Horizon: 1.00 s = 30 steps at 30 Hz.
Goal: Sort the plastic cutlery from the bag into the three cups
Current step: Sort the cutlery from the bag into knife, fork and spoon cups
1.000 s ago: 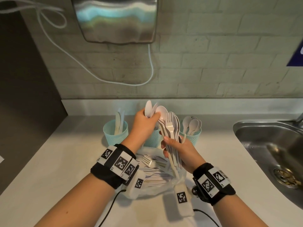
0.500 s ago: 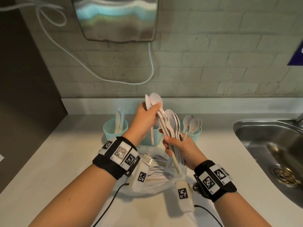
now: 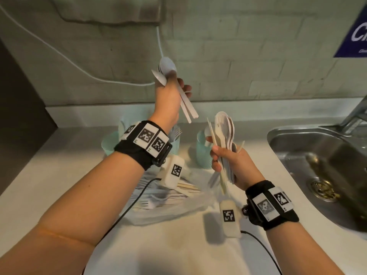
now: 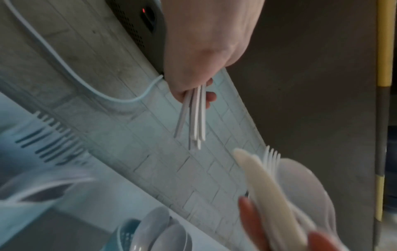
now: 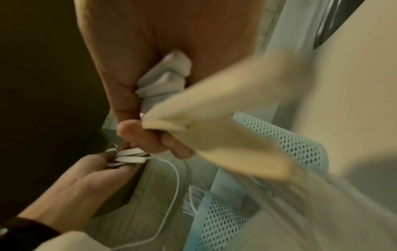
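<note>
My left hand (image 3: 172, 87) is raised above the cups and grips a few white plastic spoons (image 3: 167, 66), bowls up, handles (image 4: 196, 118) pointing down. My right hand (image 3: 223, 158) is lower and to the right. It holds a mixed bundle of cutlery (image 3: 224, 130) upright: spoons, a cream knife (image 5: 214, 135) and a fork. Three teal mesh cups stand at the back of the counter: the left cup (image 3: 108, 144), the middle cup (image 3: 175, 140) with forks behind my left wrist, and the right cup (image 3: 202, 151). The clear bag (image 3: 170, 199) with more cutlery lies below my hands.
A steel sink (image 3: 317, 165) with a faucet (image 3: 355, 114) is set into the counter on the right. A hand dryer (image 3: 109, 8) hangs on the tiled wall, its white cable (image 3: 79, 66) looping down. A blue sign (image 3: 355, 30) is at the upper right.
My left hand has drawn the spoons out of the bundle and lifted them up, away from my right hand. The right hand has moved slightly right with the remaining bundle.
</note>
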{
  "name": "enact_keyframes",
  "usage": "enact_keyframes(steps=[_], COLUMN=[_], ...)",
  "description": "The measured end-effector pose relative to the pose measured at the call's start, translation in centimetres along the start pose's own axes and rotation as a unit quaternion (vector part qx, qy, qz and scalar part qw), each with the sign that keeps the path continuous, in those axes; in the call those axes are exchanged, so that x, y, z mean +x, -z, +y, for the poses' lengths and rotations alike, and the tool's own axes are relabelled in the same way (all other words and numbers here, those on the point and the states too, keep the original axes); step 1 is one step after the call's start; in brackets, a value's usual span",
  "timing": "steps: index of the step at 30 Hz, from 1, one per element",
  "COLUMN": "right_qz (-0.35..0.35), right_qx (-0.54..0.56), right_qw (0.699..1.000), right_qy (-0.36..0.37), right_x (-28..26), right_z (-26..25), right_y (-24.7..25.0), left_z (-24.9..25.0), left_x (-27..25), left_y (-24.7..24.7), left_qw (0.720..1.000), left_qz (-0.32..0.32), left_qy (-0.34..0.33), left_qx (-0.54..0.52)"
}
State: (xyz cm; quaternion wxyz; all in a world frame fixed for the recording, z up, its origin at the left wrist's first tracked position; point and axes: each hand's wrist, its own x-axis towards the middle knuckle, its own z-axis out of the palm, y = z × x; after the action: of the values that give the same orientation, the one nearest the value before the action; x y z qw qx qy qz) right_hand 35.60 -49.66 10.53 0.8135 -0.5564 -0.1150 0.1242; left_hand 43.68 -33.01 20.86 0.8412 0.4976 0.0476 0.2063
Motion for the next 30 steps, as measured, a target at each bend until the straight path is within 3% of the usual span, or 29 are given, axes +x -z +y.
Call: enact_keyframes(steps=[3,8,11,15,22,25,27,30], right_qz=[0.007,0.004,0.009,0.010,0.006,-0.004,-0.008,-0.022], right_qx=[0.049,0.097,0.104,0.102,0.068,0.059,0.055,0.063], right_qw=[0.999,0.994,0.993,0.993,0.997,0.997,0.997,0.997], right_qy=[0.014,0.041,0.048,0.050,0.044,0.050,0.048,0.049], right_x=[0.2,0.7,0.9,0.9,0.8,0.6,0.5,0.6], right_z=[-1.0,-2.1,-2.3,-2.3,-2.4,-2.3,-2.4,-2.4], right_y=[0.7,2.1,2.6,2.7,2.1,1.6,1.2,0.4], left_z=[-2.8,-7.8,-10.4,-11.8,-11.3,-10.2,-8.9,-6.1], left_x=[0.2,-0.9,-1.7,-2.5,-2.6,-2.9,-3.3,-4.1], left_y=[-1.4,-2.8,-2.3,-0.7,-0.1,-0.2,-0.3,0.2], left_qw=[1.000,0.987,0.958,0.922,0.884,0.891,0.912,0.955], left_qz=[-0.017,-0.087,-0.122,-0.170,-0.212,-0.199,-0.156,-0.147], left_qy=[0.020,0.040,0.044,0.037,0.002,-0.038,-0.067,-0.014], left_qx=[0.014,0.128,0.257,0.347,0.417,0.406,0.374,0.258])
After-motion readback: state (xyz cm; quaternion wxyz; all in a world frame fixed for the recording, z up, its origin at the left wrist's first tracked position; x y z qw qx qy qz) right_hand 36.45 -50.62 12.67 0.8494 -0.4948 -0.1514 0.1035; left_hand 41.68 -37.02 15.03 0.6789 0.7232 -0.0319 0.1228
